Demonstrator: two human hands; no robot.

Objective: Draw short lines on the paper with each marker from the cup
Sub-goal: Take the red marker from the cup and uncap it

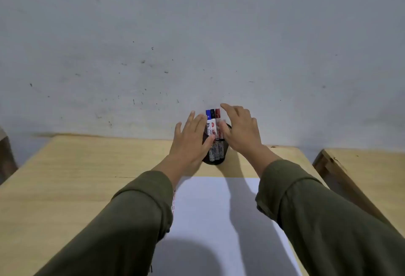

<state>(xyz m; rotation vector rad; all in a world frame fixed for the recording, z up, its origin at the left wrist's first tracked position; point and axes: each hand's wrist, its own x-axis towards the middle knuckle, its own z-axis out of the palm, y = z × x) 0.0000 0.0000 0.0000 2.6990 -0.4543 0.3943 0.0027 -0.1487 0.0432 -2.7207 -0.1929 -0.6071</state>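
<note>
A black mesh cup (215, 155) stands at the far edge of the wooden table, against the wall. Three markers stand upright in it: a blue-capped one (208, 115), a black-capped one (212, 114) and a red-capped one (217, 113). My left hand (190, 139) lies against the cup's left side with fingers spread, the thumb across the mesh. My right hand (238, 131) hovers at the cup's right side, fingers apart, thumb close to the red-capped marker. Neither hand has closed on a marker. A white sheet of paper (219, 210) lies on the table in front of the cup.
The light wooden table (76, 177) runs left of the paper. A grey scuffed wall (197, 45) rises right behind the cup. A second wooden table (368, 170) stands to the right across a narrow gap. Small red marks (174, 199) show at the paper's left edge.
</note>
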